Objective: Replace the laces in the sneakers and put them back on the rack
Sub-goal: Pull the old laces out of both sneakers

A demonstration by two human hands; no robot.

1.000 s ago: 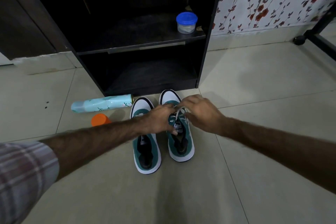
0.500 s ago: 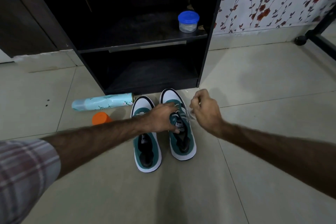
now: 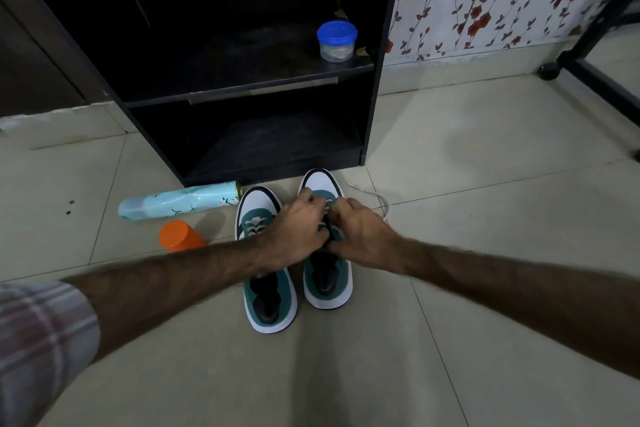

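Observation:
Two green-and-white sneakers stand side by side on the floor tiles, toes toward the black rack. The left sneaker has its white lace threaded. Both hands are on the right sneaker, over its lace area. My left hand lies curled over the tongue and eyelets. My right hand pinches at the lace beside it. A loose end of white lace trails on the floor to the right of that shoe. What the fingertips hold is hidden.
A light blue spray can lies on the floor left of the sneakers, with an orange cap near it. A blue-lidded plastic jar stands on the rack's upper shelf. A black frame with a caster is at the right.
My right hand, which had pulled the lace out to the right, has come back onto the right sneaker beside my left hand. The lace end now lies on the floor.

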